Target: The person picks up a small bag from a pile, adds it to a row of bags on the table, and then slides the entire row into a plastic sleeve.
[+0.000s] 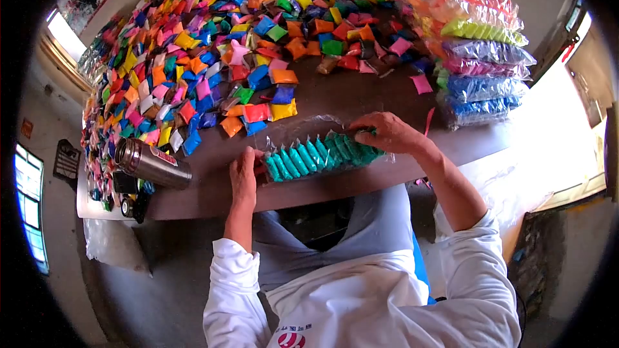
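Observation:
A clear plastic bag of green packets [303,160] lies near the front edge of the brown table, its packets standing side by side in a row. At its left end, my left hand [244,171] grips the bag's side, with some fingers hidden behind the plastic. My right hand [390,133] reaches over the right end, fingers curled and closed on the film there. Loose clear film rises along the bag's far side.
Many small colourful packets [193,45] are heaped over the back and left of the table [361,93]. Filled clear bags [487,67] are stacked at the right. A steel flask [155,164] lies at the left near a black object [131,206]. A red strip [429,120] is right of my right hand.

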`<act>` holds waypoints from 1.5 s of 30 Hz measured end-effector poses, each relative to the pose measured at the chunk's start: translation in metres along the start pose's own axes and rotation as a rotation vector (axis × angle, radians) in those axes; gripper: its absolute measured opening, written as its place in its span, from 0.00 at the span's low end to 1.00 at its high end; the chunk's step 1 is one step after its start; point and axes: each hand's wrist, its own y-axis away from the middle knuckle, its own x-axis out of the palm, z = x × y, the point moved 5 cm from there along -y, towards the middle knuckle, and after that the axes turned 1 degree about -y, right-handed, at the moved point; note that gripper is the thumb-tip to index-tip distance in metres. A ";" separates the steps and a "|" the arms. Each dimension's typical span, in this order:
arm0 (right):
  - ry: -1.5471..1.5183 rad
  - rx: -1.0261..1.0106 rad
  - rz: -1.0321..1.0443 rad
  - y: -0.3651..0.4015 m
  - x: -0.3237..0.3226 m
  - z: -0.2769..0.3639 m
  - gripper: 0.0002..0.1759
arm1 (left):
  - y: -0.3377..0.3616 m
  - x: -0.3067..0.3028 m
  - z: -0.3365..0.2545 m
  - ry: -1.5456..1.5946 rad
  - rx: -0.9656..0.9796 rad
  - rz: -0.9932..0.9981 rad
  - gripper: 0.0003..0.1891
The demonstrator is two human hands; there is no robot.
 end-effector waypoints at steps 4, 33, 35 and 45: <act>-0.282 0.107 0.023 0.006 0.001 -0.005 0.25 | 0.013 0.005 -0.014 -0.082 0.053 -0.051 0.20; -0.022 0.034 0.321 -0.042 0.049 0.022 0.33 | 0.015 0.004 -0.003 -0.323 0.363 -0.196 0.15; 0.035 0.063 0.351 -0.044 0.047 0.024 0.34 | 0.017 0.006 -0.007 -0.349 0.345 -0.185 0.15; 0.022 -0.103 0.369 -0.072 0.074 0.063 0.33 | 0.019 0.006 -0.006 -0.332 0.315 -0.189 0.14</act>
